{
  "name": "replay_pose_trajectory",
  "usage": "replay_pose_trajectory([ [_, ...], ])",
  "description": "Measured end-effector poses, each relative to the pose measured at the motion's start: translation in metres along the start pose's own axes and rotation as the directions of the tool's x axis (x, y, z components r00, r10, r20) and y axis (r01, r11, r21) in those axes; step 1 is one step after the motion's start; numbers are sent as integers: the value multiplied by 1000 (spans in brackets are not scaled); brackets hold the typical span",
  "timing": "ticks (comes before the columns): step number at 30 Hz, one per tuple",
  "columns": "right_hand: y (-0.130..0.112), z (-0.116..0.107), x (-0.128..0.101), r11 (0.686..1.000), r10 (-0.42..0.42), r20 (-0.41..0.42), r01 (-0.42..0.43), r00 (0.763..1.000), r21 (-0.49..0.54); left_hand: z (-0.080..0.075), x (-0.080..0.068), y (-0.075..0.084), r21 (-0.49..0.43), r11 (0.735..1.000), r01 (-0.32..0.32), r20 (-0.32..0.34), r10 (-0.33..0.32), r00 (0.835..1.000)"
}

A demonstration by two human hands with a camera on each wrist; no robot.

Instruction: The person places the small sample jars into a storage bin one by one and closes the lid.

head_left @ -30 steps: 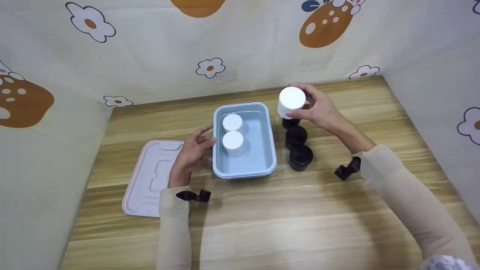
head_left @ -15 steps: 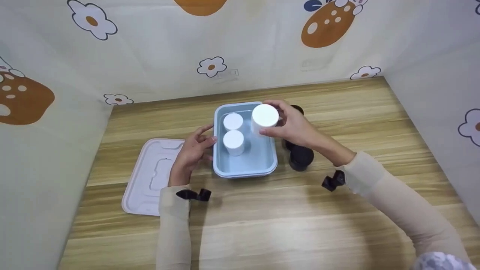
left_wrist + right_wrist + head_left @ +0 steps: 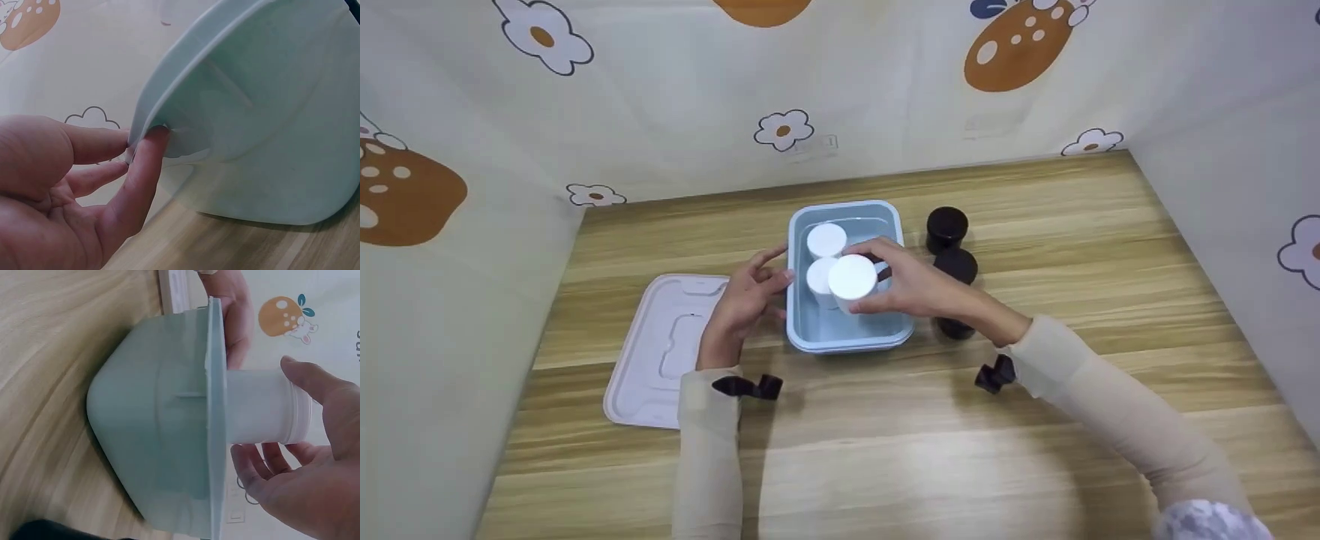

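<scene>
Wood-grain table (image 3: pixel 1035 465) fills the lower frame, boxed in by flower-print cloth walls (image 3: pixel 660 97). Right hand (image 3: pixel 919 289) grips a white jar (image 3: pixel 853 281) mid-frame, partway inside the blue tub (image 3: pixel 901 330). Left hand (image 3: pixel 742 304), fingers relaxed, touches the tub's left rim beside a pale lid (image 3: pixel 660 352).

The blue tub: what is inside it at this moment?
Two white jars stand inside the blue tub. The right hand lowers a third white jar in. That jar and the hand cover part of the floor.
</scene>
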State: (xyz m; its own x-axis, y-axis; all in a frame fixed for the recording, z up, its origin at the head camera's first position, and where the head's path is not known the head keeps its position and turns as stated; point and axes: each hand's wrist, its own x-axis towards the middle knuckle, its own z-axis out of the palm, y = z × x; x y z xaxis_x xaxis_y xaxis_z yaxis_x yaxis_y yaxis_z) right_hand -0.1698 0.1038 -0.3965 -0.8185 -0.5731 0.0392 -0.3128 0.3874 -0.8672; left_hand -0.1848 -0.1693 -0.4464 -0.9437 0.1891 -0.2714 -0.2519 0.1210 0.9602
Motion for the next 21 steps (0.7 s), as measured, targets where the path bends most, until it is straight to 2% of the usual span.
replay_pose_trajectory([
  [4, 3, 7, 1, 1000, 10, 51, -10, 999, -13, 1, 0, 1, -18, 1000, -4, -7, 3, 1000],
  [10, 5, 20, 5, 993, 46, 93, -35, 995, -115, -1, -3, 1, -3, 1000, 4, -8, -4, 1000],
  [15, 3, 27, 10, 976, 37, 84, -18, 996, -217, -3, -4, 2, 1, 1000, 8, -19, -8, 1000],
  [21, 5, 34, 10, 955, 41, 85, -14, 996, -296, 3, 1, 0, 1, 1000, 6, -11, -6, 1000],
])
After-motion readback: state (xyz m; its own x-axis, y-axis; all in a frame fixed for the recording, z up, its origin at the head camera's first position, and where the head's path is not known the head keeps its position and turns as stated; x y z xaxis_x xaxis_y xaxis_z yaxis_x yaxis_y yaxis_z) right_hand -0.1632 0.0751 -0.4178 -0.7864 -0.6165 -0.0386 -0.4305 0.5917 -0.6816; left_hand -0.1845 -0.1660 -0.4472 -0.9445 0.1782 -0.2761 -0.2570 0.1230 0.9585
